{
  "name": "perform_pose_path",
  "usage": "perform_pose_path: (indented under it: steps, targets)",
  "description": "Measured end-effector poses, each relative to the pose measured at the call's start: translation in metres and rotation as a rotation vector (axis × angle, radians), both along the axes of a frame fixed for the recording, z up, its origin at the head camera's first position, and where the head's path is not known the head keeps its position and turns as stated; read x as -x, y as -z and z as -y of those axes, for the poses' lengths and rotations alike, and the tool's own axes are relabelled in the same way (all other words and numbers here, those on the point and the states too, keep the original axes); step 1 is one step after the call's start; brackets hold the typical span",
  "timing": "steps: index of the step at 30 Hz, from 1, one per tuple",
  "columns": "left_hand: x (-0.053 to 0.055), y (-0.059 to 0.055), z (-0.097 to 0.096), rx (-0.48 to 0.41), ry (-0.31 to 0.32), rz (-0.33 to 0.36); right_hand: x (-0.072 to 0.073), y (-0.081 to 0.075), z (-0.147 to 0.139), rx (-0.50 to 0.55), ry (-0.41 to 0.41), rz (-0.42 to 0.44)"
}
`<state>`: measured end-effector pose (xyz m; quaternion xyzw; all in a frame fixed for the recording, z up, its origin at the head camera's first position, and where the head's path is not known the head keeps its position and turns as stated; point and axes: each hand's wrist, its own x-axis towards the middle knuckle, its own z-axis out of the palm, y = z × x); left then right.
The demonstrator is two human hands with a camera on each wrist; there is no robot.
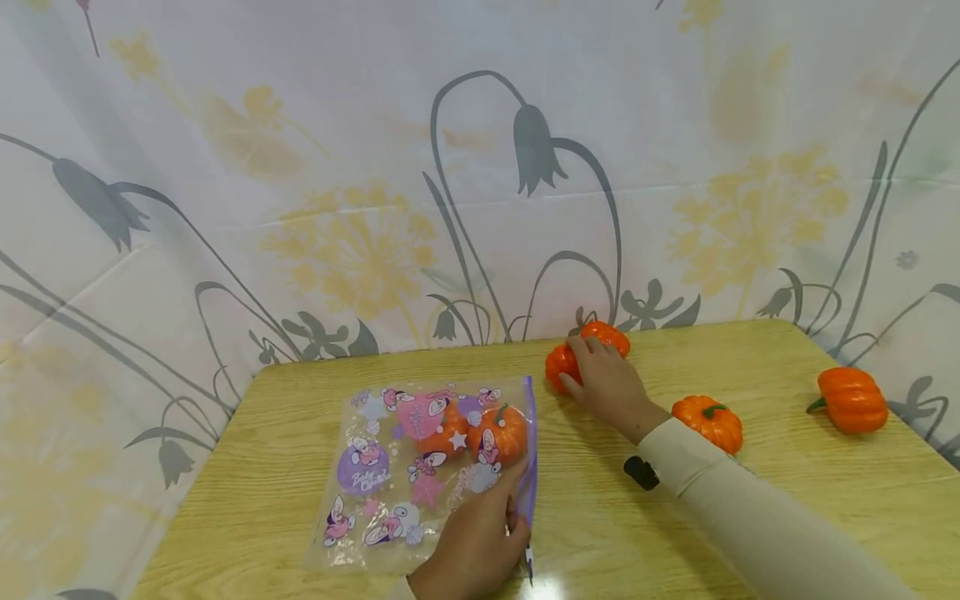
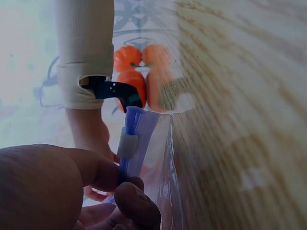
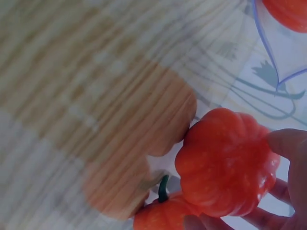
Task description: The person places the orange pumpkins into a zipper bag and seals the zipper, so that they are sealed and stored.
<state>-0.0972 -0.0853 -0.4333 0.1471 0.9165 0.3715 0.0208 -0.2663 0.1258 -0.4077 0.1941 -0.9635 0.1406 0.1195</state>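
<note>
A clear zip bag (image 1: 352,517) with pink and purple prints lies on the table. Two small orange pumpkins (image 1: 501,433) show through its plastic. At the bag's purple-edged mouth, my left hand (image 1: 476,537) pinches the edge between thumb and fingers, just below a white slider (image 2: 127,145). Toward the back of the table, my right hand (image 1: 607,383) grips another orange pumpkin (image 3: 228,163), thumb on one side and fingers on the other. Right behind it sits a further pumpkin (image 1: 611,336) with a green stem, partly covered by the fingers.
One pumpkin (image 1: 708,422) sits beside my right forearm, partly behind the sleeve. Another pumpkin (image 1: 853,400) lies tipped on its side near the table's right edge. A flower-printed cloth (image 1: 360,125) hangs behind the wooden table (image 1: 247,467). A black band (image 1: 641,472) is at my right wrist.
</note>
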Motion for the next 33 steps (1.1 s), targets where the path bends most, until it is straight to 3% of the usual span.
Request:
perform_pose_path:
  steps: [12, 19, 33]
  targets:
    - [0.001, -0.001, -0.001, 0.005, 0.004, -0.012, -0.01, 0.001, -0.004, 0.115, 0.015, -0.013]
    - [0.0, -0.001, 0.0, 0.009, 0.01, -0.004, -0.015, 0.003, -0.004, 0.168, 0.039, 0.021]
    - [0.0, -0.001, 0.0, 0.003, 0.011, 0.004, -0.033, 0.01, -0.004, 0.221, -0.034, -0.025]
